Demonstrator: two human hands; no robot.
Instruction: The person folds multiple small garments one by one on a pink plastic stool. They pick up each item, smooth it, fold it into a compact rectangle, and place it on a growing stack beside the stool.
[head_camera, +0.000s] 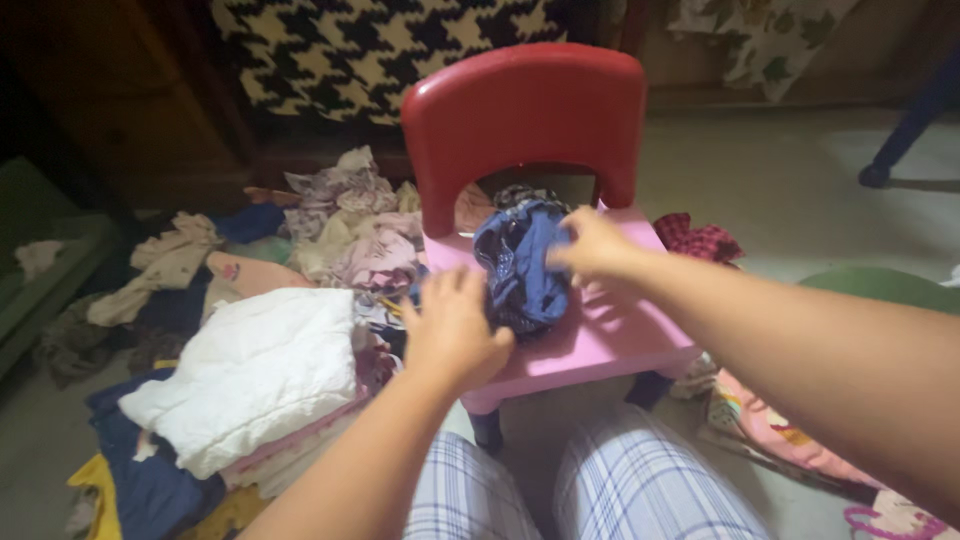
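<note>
A crumpled dark blue garment (520, 270) lies on the pink seat of a small plastic chair (610, 335) with a red backrest. My right hand (592, 245) pinches the garment's upper right edge. My left hand (452, 330) rests at the seat's left front with fingers spread, touching the garment's left side. My legs in plaid trousers (600, 490) show below the chair.
A stack of folded clothes topped by a white piece (255, 375) sits left of the chair. Behind it lies a loose heap of clothes (340, 225). A red-black cloth (700, 238) and a pink patterned fabric (790, 440) lie at right. A dark wooden cabinet (120, 110) stands behind.
</note>
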